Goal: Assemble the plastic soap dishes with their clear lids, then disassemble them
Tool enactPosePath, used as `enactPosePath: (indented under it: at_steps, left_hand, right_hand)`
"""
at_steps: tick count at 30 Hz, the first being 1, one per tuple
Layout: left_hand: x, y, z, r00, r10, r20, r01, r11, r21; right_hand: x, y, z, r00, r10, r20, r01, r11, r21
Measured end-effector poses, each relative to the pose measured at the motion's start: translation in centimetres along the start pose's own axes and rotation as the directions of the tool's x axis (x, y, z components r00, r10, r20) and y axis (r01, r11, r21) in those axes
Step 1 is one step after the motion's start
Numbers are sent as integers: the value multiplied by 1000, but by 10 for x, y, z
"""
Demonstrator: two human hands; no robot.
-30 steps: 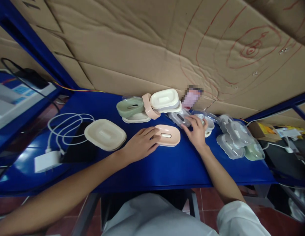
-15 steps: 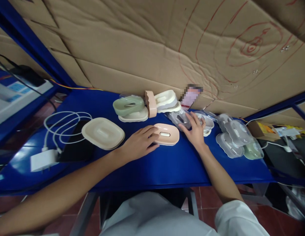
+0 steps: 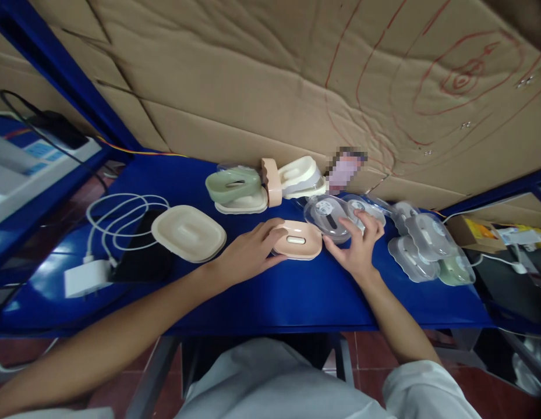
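Observation:
On the blue table lies a peach oval soap dish [image 3: 308, 245] with a slot in its middle. My left hand [image 3: 258, 247] grips its left end, thumb at the near side and fingers at the far side. To the right of the dish my right hand [image 3: 360, 241] is open, fingers spread, with its thumb near the dish's right end. Its fingertips are over or touching a clear plastic-covered soap dish [image 3: 325, 215]; contact is hard to tell. Just beyond stands another clear-covered dish [image 3: 370, 212], partly behind my fingers.
A cream oval dish [image 3: 189, 233] lies left, near a white charger [image 3: 87, 278] with a coiled cable. Behind are a green dish [image 3: 235, 185], an upright peach piece [image 3: 271, 183] and cream pieces [image 3: 299, 174]. Several clear packages [image 3: 427, 235] are stacked right. Cardboard [image 3: 235, 70] walls the back.
My right hand has moved from the clear-covered dish's near edge slightly right, uncovering more of it. My left hand stays on the peach dish. The view has shifted slightly.

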State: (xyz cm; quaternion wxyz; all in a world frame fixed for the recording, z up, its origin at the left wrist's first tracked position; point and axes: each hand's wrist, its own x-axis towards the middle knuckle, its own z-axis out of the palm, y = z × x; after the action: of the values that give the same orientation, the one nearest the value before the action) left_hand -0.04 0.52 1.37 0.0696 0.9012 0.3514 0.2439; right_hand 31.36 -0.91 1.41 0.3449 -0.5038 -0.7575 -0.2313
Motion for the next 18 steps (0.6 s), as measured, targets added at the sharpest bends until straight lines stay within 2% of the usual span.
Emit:
enactPosePath:
  at_steps: [3, 5, 8, 13, 18]
  left_hand:
    - [0, 0, 1, 1000, -25, 7, 26, 999, -42]
    - [-1, -2, 3, 999, -48, 11, 49, 996, -76]
    - [-2, -6, 6, 998, -63, -4, 62, 992, -107]
    - [-1, -12, 8, 1000, -17, 10, 18, 991, -130]
    - [-1, -13, 10, 999, -6, 34, 9, 995, -101]
  right_hand:
    - [1, -4, -2, 999, 41, 10, -41, 995, 87]
    - [1, -7, -2, 995, 65, 75, -78, 982, 174]
    - [-3, -14, 2, 980, -33, 198, -22, 962, 271]
    - [-4, -21, 6, 920, -192, 341, 90, 951, 295]
    - [4, -17, -2, 824, -279, 494, 169, 952, 256]
